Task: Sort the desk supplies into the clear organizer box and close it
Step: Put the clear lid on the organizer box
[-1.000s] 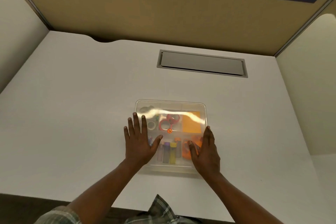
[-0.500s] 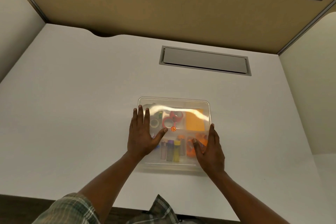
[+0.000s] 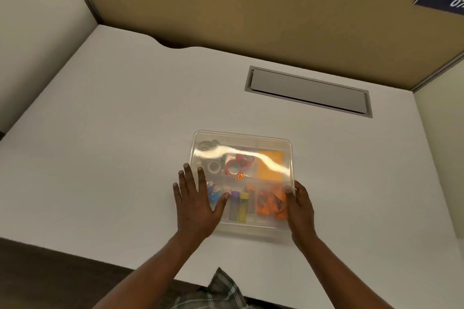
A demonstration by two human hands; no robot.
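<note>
The clear organizer box [image 3: 251, 139] sits on the white desk with its clear lid lying on top. Through the lid I see tape rolls [image 3: 234, 165], an orange pad of notes [image 3: 270, 165], upright glue sticks [image 3: 242, 206], blue clips [image 3: 213, 194] and orange items [image 3: 272, 204] in separate compartments. My left hand [image 3: 197, 204] lies flat on the lid's near left part, fingers straight and spread. My right hand [image 3: 300, 211] rests against the box's near right edge, its fingers along the side and the thumb at the lid's rim.
A grey cable hatch [image 3: 308, 91] is set into the white desk [image 3: 113, 133] behind the box. Tan partition walls [image 3: 226, 2] enclose the desk on three sides. A plaid garment [image 3: 221, 291] shows at the near edge.
My right hand has slid off the lid's top to the box's right edge. My left hand has shifted slightly left on the lid. The view has swung to the left.
</note>
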